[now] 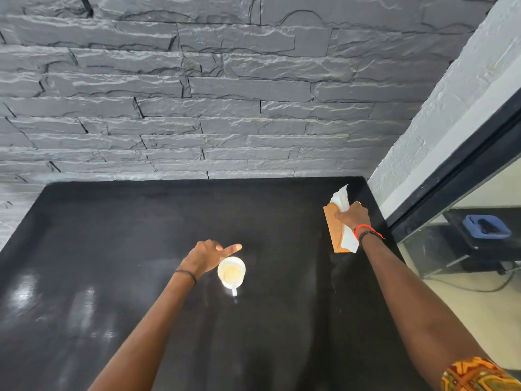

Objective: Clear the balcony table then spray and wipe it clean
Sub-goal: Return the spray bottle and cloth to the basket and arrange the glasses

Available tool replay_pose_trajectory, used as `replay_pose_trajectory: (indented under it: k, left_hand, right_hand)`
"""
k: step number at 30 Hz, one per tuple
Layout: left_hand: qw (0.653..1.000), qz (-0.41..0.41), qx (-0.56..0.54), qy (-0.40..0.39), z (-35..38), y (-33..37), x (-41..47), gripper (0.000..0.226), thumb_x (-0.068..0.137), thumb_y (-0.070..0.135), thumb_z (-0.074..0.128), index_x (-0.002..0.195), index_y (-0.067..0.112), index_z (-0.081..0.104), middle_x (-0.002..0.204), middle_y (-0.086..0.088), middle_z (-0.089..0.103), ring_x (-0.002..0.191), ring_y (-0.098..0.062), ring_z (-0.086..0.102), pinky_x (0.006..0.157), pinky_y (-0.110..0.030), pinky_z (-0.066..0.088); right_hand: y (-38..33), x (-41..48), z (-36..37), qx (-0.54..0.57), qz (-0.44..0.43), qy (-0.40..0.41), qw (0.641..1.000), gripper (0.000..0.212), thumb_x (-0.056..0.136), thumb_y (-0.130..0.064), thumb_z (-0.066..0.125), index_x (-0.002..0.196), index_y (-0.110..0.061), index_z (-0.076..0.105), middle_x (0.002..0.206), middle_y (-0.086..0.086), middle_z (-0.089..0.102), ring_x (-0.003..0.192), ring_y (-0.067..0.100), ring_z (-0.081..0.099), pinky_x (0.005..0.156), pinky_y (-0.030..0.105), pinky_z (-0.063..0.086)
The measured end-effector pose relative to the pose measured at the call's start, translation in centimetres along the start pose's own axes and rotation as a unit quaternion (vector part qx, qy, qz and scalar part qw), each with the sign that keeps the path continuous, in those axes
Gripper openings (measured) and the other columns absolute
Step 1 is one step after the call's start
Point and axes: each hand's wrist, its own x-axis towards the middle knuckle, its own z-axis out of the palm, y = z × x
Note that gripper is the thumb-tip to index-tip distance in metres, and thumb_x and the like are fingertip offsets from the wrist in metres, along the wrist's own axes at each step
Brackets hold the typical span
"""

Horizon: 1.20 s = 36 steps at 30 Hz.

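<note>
1. Nearest the viewer, right of the mug (231, 272), a patterned orange sleeve (476, 375) shows at the lower corner.
2. The black table (112, 249) fills the lower half. Its glossy top carries pale reflections left of the mug.
3. The mug is white and stands upright near the middle of the table, holding a creamy liquid. Its handle points toward the viewer.
4. The left hand (207, 258) is just left of the mug. 1 digit stretches straight over the mug's far rim, the others are loosely bent, and it holds nothing. I cannot tell whether it touches the mug. A thin dark band (186, 273) circles the wrist.
5. Farther off, right of the mug, the right hand (353, 215) grips 2 things together by the table's right edge: a cork mat (332, 230) and a white paper napkin (342, 197). The hand covers their middle. Red and black bracelets (363, 231) sit on that wrist.
6. Right of the mug, beyond the table edge, a black-framed glass pane (451, 176) shows a blue object (486, 225) behind it, too unclear to name.
7. Behind the mug, a grey stone wall (197, 108) meets the table's far edge.
</note>
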Motion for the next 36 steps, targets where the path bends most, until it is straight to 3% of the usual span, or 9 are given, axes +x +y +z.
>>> replay_pose_trajectory:
  k: [6,8,11,15,17,19,23,31,36]
  left_hand:
    - [0.999,-0.023,-0.031,0.035,-1.3,-1.4,-1.2,0.055,0.091,0.026,0.062,0.142,0.032,0.040,0.062,0.006,0.032,0.061,-0.018,0.046,0.066,-0.027,0.054]
    - [0.996,-0.036,-0.048,0.065,-2.0,-1.2,-2.3,0.018,0.097,0.039,0.050,0.092,0.022,0.055,0.063,-0.001,0.039,0.065,-0.022,0.045,0.070,-0.035,0.049]
    - [0.997,-0.015,-0.009,0.079,-2.4,-2.6,-3.5,0.033,0.099,0.045,0.039,0.081,0.025,0.058,0.078,-0.007,0.055,0.076,-0.030,0.055,0.069,-0.031,0.041]
    - [0.989,-0.012,-0.101,0.108,-2.7,-6.4,-6.2,0.048,0.094,0.007,0.052,0.141,0.007,0.040,0.094,-0.018,0.065,0.074,-0.038,0.063,0.066,-0.040,0.054]
    - [0.973,-0.014,-0.165,0.161,-3.3,-8.4,-8.9,0.025,0.096,0.038,0.052,0.110,0.021,0.064,0.085,-0.016,0.068,0.073,-0.036,0.065,0.068,-0.043,0.057]
    - [0.974,-0.031,-0.145,0.173,-3.7,-10.1,-10.9,0.051,0.092,0.066,0.034,0.086,0.025,0.063,0.089,-0.013,0.070,0.085,-0.033,0.066,0.078,-0.043,0.054]
    - [0.952,-0.071,-0.202,0.219,-3.9,-15.9,-15.3,0.063,0.090,0.068,0.032,0.083,0.014,0.062,0.087,-0.014,0.071,0.087,-0.034,0.066,0.082,-0.043,0.053]
    - [0.864,-0.151,-0.329,0.351,-2.0,-26.0,-27.5,0.049,0.097,0.051,0.043,0.076,0.009,0.059,0.075,-0.014,0.072,0.082,-0.029,0.067,0.078,-0.038,0.045]
    - [0.739,-0.148,-0.472,0.458,2.6,-32.1,-35.3,0.036,0.100,0.039,0.045,0.092,0.010,0.066,0.074,-0.004,0.069,0.072,-0.016,0.067,0.073,-0.030,0.049]
  right_hand:
    - [0.0,0.2,0.7,-0.048,-0.014,0.037,0.998,0.075,0.082,-0.037,0.067,0.134,0.005,0.033,0.131,0.026,0.048,0.120,0.042,0.047,0.100,0.046,0.038]
    - [-0.4,-0.5,1.0,-0.088,-0.049,0.095,0.990,0.079,0.084,-0.036,0.064,0.140,0.005,0.027,0.133,0.029,0.044,0.124,0.043,0.040,0.105,0.046,0.031]
    - [-2.7,-3.6,1.8,-0.067,-0.128,0.148,0.978,0.073,0.083,-0.024,0.063,0.141,0.002,0.027,0.132,0.028,0.045,0.125,0.041,0.039,0.106,0.045,0.032]
    - [-6.4,-10.6,5.6,-0.018,-0.229,0.136,0.964,0.055,0.083,-0.018,0.061,0.134,-0.005,0.044,0.122,0.021,0.057,0.116,0.036,0.051,0.098,0.040,0.041]
    - [-8.3,-14.7,8.5,0.036,-0.260,0.070,0.962,0.048,0.085,-0.014,0.058,0.131,-0.007,0.047,0.127,0.016,0.055,0.121,0.032,0.048,0.101,0.037,0.038]
    - [-9.6,-18.3,11.2,0.075,-0.280,0.025,0.957,0.042,0.086,-0.011,0.057,0.127,-0.007,0.050,0.127,0.012,0.055,0.121,0.028,0.048,0.102,0.034,0.037]
    - [-11.4,-27.0,16.5,0.128,-0.360,-0.023,0.924,0.031,0.086,-0.006,0.056,0.117,-0.002,0.057,0.124,0.009,0.059,0.115,0.026,0.054,0.101,0.033,0.039]
    - [-11.8,-42.7,24.5,0.154,-0.444,-0.155,0.869,0.028,0.088,-0.006,0.052,0.115,-0.010,0.059,0.114,0.003,0.063,0.103,0.021,0.058,0.093,0.041,0.047]
    - [-9.3,-52.6,29.4,0.150,-0.512,-0.220,0.817,0.024,0.086,-0.004,0.050,0.108,-0.006,0.061,0.111,0.006,0.064,0.095,0.026,0.061,0.083,0.047,0.052]
